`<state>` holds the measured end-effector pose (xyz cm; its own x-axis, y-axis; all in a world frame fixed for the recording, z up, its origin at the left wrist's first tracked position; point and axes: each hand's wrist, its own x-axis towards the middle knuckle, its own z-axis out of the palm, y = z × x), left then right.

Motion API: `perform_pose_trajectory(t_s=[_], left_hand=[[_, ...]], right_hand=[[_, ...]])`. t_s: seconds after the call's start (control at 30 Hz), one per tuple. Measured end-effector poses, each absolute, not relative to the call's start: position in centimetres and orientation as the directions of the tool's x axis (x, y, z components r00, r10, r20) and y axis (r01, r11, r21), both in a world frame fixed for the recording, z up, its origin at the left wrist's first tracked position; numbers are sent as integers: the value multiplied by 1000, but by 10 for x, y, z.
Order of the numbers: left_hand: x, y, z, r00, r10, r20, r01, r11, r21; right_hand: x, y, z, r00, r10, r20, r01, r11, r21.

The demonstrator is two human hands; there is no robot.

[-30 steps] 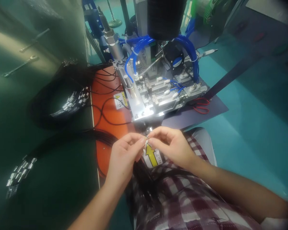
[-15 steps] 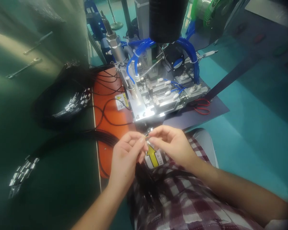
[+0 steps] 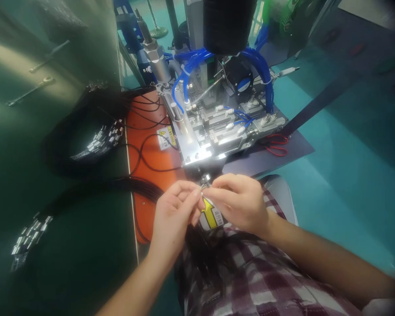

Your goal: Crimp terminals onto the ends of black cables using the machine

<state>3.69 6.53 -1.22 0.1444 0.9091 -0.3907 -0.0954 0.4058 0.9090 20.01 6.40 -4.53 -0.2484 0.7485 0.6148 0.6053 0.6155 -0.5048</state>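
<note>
My left hand (image 3: 176, 213) is closed in a pinch on a cable end with thin wires (image 3: 202, 188) at its tip. Opposite it, my right hand (image 3: 243, 202) has its thumb and fingertips pressed together against the same wires. The fingertips partly cover them, and their colours are hard to make out. Just beyond the fingers sits a small metal fixture (image 3: 205, 179) on the front of the machine (image 3: 197, 151). Beneath the hands shows a label with a yellow arrow (image 3: 211, 215). Black cables (image 3: 200, 252) hang over my lap below the left hand.
On the dark green table (image 3: 95, 263) at left lie black cable bundles (image 3: 95, 186) with shiny metal connectors (image 3: 33, 232). Loose black cables cross the orange board (image 3: 151, 169). Blue air tubes (image 3: 197, 63) arch over the machine, and a dark cylinder (image 3: 228, 26) stands above it. A green spool (image 3: 288, 17) is upper right.
My right hand has turned, and its fingers have straightened and drawn together at the wires. The left hand keeps its pinch in nearly the same place.
</note>
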Motion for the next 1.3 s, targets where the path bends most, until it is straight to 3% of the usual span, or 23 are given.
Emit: perform_pose_trajectory(t_s=[0.07, 0.2, 0.33, 0.47, 0.67, 0.8, 0.9, 1.0, 1.1, 1.2, 1.3], left_hand=[[37, 65, -12, 143, 909, -390, -98, 405, 909], [37, 63, -13, 147, 911, -385, -89, 400, 912], [37, 62, -14, 152, 912, -382, -71, 396, 916], [38, 62, -14, 169, 911, -376, -58, 390, 919], [36, 62, -11, 223, 886, -406, -89, 433, 897], [37, 61, -8, 250, 861, -443, -120, 482, 868], [38, 60, -7, 260, 860, -439, -128, 482, 867], [38, 58, -8, 255, 877, -407, -111, 445, 889], [38, 57, -9, 248, 893, -375, -58, 400, 915], [38, 55, -8, 244, 901, -358, 2, 369, 929], [40, 54, -6, 244, 904, -353, 37, 355, 934]], right_hand=[[200, 64, -44, -239, 758, 607, 581, 613, -536], [197, 64, -37, -47, 880, 472, 409, 449, -795], [196, 64, -35, -43, 913, 406, 357, 394, -847], [198, 62, -38, -91, 871, 482, 407, 475, -781], [212, 62, -43, -289, 697, 656, 617, 660, -429], [213, 62, -45, -318, 661, 679, 601, 695, -395], [210, 61, -47, -279, 696, 661, 574, 673, -466], [209, 58, -45, -174, 812, 557, 469, 565, -678], [211, 56, -39, -67, 930, 360, 313, 362, -878], [212, 55, -32, -101, 963, 249, 266, 267, -926], [212, 55, -26, -154, 961, 228, 293, 265, -919]])
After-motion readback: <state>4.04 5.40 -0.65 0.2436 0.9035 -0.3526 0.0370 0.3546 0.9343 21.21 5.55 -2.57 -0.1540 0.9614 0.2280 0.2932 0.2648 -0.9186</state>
